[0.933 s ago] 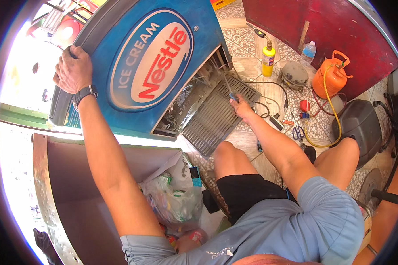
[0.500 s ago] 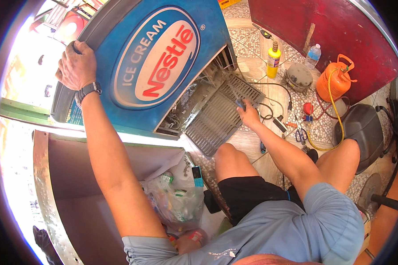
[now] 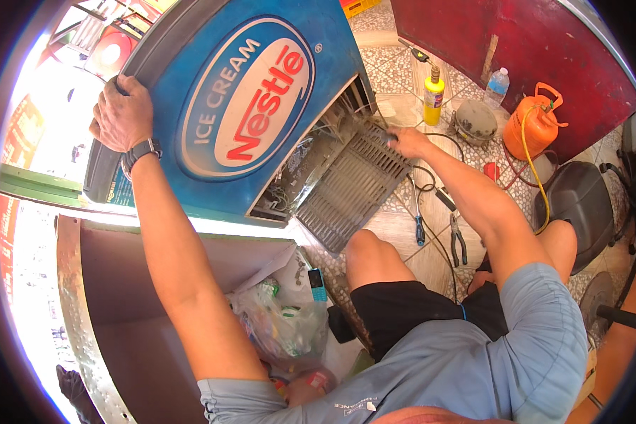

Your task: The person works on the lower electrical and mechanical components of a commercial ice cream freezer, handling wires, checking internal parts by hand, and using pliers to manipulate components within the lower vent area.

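Observation:
A blue chest freezer (image 3: 166,92) with an oval logo panel stands at an angle, its lower corner open on dusty innards. My left hand (image 3: 124,116) wraps its fingers over the freezer's dark upper rim. From the opening a dusty slatted grille (image 3: 346,194) slopes out onto the floor. My right hand (image 3: 410,142) is closed at the grille's far right edge, with a small dark piece showing at the fingers; what it grips cannot be made out. Under my right forearm lie a long screwdriver (image 3: 419,225) with a blue handle and dark-handled pliers (image 3: 458,244).
Beyond my right hand stand a yellow gas torch cylinder (image 3: 433,100), a round dusty compressor (image 3: 475,121), a water bottle (image 3: 497,87) and an orange refrigerant tank (image 3: 532,128) with a yellow hose. Lower left, an open metal cabinet (image 3: 141,283) holds a plastic bag (image 3: 283,325).
My right hand has moved away from me, from over the grille to its far right edge. The pliers and the screwdriver's shaft now show. My left hand stays on the freezer rim.

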`<state>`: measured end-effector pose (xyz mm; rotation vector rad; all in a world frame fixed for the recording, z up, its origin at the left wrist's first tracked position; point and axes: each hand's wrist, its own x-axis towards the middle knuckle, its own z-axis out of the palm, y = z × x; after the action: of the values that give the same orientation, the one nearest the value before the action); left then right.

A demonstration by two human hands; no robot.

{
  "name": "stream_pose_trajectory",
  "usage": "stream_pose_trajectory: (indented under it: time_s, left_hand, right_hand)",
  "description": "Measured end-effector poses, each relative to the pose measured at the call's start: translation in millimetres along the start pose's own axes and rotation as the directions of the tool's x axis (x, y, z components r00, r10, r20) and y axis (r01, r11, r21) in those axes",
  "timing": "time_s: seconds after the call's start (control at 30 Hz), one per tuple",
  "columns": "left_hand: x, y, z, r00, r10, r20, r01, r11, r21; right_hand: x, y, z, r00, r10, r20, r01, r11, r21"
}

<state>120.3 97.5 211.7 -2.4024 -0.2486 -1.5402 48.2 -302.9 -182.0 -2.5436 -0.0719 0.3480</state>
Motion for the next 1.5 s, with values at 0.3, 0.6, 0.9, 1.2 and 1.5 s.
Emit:
stream_pose_trajectory:
  time_s: [0.3, 0.6, 0.9, 1.2, 1.5]
  left_hand:
    - [2, 2, 7, 0.994, 0.019, -0.112, -0.023, 0.999, -0.032]
    - [1, -3, 5, 0.993, 0.031, -0.110, -0.032, 0.999, -0.005]
    - [2, -4, 4, 0.994, 0.033, -0.106, -0.033, 0.999, 0.006]
    - [-2, -1, 9, 0.991, 0.034, -0.127, -0.034, 0.999, 0.003]
    - [1, -1, 6, 0.988, 0.038, -0.149, -0.039, 0.999, -0.002]
  right_hand:
    - [12, 13, 21, 0.999, -0.009, -0.034, 0.010, 1.000, 0.017]
    - [4, -6, 17, 0.987, 0.145, -0.067, -0.131, 0.976, 0.172]
    - [1, 4, 39, 0.997, -0.062, -0.050, 0.071, 0.976, 0.208]
    - [-8, 0, 48, 0.989, 0.118, -0.091, -0.093, 0.967, 0.238]
    - [-25, -2, 44, 0.978, 0.178, -0.107, -0.135, 0.936, 0.326]
